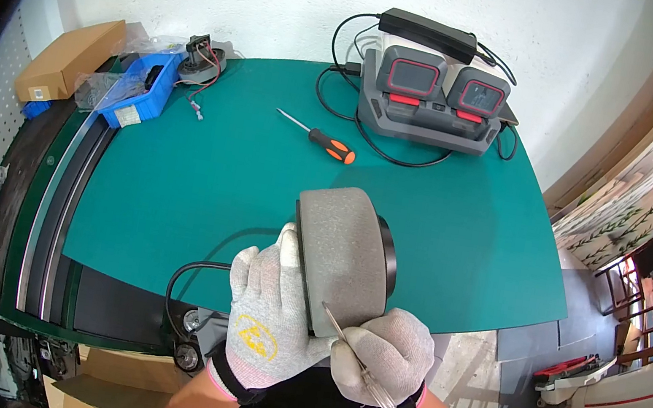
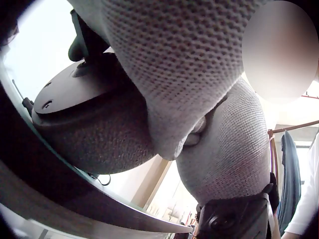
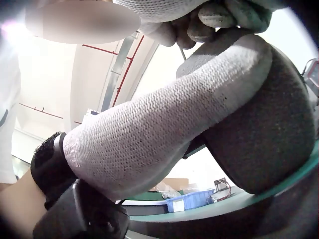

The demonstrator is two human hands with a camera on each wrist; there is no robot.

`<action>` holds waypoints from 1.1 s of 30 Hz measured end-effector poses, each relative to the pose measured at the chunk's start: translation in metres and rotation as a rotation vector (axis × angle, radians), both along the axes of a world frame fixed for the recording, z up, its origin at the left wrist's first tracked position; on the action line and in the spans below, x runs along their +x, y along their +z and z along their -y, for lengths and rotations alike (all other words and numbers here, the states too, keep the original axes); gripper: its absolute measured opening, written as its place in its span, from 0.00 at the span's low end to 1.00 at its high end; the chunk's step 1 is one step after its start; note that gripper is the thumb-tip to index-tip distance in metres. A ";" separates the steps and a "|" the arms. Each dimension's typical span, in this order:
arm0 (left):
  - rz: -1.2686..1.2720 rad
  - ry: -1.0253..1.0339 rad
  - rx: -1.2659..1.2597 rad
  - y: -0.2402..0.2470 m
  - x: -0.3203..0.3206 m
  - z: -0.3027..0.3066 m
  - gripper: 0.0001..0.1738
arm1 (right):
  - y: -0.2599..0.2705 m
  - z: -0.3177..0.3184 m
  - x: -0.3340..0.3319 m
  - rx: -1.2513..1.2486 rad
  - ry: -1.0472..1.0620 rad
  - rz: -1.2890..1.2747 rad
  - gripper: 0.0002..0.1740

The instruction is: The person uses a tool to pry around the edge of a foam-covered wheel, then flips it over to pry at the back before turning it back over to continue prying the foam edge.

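Note:
A thick grey drum-shaped part (image 1: 343, 249) with black sides is held tilted above the green table's front edge. My left hand (image 1: 268, 306) grips it from the left and below, its fingers along the black side. The right hand (image 1: 386, 357) pinches a slim screwdriver (image 1: 378, 390) with a clear handle, and the shaft crosses the part's lower grey surface; whether the tip touches cannot be told. In the left wrist view, the part (image 2: 99, 139) shows a black disc face. In the right wrist view, the left hand's glove (image 3: 164, 114) lies across the grey part (image 3: 264, 119).
An orange-and-black screwdriver (image 1: 331, 146) lies on the green table (image 1: 203, 176). A grey device with two red-framed units (image 1: 424, 126) and cables stands at the back. At the back left are a blue bin (image 1: 143, 94), a cardboard box (image 1: 71, 61) and a small wired part (image 1: 202, 58).

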State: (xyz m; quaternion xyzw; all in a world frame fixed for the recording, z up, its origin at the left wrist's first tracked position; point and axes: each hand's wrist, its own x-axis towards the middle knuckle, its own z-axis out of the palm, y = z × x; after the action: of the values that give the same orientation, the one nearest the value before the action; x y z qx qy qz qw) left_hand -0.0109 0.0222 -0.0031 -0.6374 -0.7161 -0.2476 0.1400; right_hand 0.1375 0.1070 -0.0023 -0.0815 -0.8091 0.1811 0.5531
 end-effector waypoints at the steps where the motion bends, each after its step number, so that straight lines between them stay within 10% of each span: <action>1: 0.001 0.000 0.000 0.000 0.000 0.000 0.70 | 0.000 0.000 0.000 0.000 0.000 0.001 0.11; 33: 0.014 0.008 0.002 -0.002 0.000 0.001 0.72 | 0.013 -0.004 0.003 -0.090 0.059 0.017 0.09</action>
State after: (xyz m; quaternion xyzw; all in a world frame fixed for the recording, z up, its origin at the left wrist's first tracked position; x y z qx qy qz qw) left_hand -0.0107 0.0216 -0.0053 -0.6327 -0.7194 -0.2520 0.1366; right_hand 0.1401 0.1115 0.0105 -0.0839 -0.8068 0.2330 0.5364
